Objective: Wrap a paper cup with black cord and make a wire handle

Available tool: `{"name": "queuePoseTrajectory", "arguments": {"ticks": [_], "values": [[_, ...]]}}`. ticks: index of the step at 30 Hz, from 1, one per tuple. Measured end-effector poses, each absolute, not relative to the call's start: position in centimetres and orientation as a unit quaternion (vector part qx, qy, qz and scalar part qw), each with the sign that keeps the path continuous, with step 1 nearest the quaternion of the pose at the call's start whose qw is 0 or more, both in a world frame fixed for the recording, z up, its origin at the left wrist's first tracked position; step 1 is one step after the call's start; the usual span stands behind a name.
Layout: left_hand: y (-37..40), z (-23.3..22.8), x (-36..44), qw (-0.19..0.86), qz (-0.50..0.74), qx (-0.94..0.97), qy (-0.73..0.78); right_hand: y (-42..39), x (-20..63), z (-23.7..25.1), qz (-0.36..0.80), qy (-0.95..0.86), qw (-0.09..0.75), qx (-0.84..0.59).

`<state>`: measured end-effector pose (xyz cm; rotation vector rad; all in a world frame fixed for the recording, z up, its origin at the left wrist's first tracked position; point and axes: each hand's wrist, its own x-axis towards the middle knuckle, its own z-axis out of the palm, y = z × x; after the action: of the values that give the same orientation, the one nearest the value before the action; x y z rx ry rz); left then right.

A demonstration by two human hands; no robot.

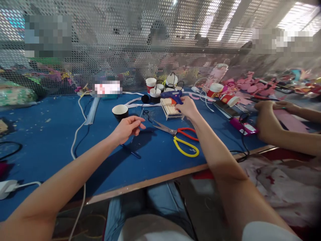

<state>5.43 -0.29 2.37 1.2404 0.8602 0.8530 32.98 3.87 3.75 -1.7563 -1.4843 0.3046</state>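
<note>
My right hand [187, 107] is closed round the handle of a blue glue gun [173, 95], whose body lies over a small rack of pale sticks [168, 108]. Left of it, my left hand [128, 130] hovers above the table with thumb and fingers drawn together; a thin pale strand seems to pass by them, too fine to name. Just behind that hand stands a black paper cup [120, 112] with a white inside. Between my hands lie open scissors [173, 131] with one red and one yellow handle. A dark blue pen-like stick [134, 154] rests below my left hand.
Several paper cups [150, 82] with black cords stand behind the rack. Clear glue sticks [92, 110] lie at the left near a white cable [75, 144]. A purple device [243, 127] and a co-worker's hands [269, 115] are at the right. Perforated metal screen [135, 43] closes the back.
</note>
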Motion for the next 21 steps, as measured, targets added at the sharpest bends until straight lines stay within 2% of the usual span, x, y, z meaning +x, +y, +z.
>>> {"name": "queuePoseTrajectory", "arguments": {"ticks": [2, 5, 7, 18, 21], "values": [[-0.4, 2.3, 5.4, 0.646, 0.373, 0.551, 0.373, 2.7, 32.1, 4.3, 0.208, -0.568, 0.456, -0.653], [-0.7, 2.0, 5.4, 0.629, 0.402, 0.559, 0.361, 0.3, 30.0, 5.5, 0.415, -0.569, 0.471, -0.532], [-0.9, 1.9, 5.4, 0.616, 0.420, 0.560, 0.360, -1.3, 28.6, 6.1, 0.466, -0.570, 0.477, -0.480], [-0.1, 1.8, 4.8, 0.598, 0.430, 0.569, 0.364, -4.0, 26.7, 4.6, 0.421, -0.616, 0.507, -0.430], [-0.2, 1.7, 4.9, 0.604, 0.423, 0.565, 0.372, -4.2, 26.4, 4.3, 0.392, -0.623, 0.495, -0.462]]}}
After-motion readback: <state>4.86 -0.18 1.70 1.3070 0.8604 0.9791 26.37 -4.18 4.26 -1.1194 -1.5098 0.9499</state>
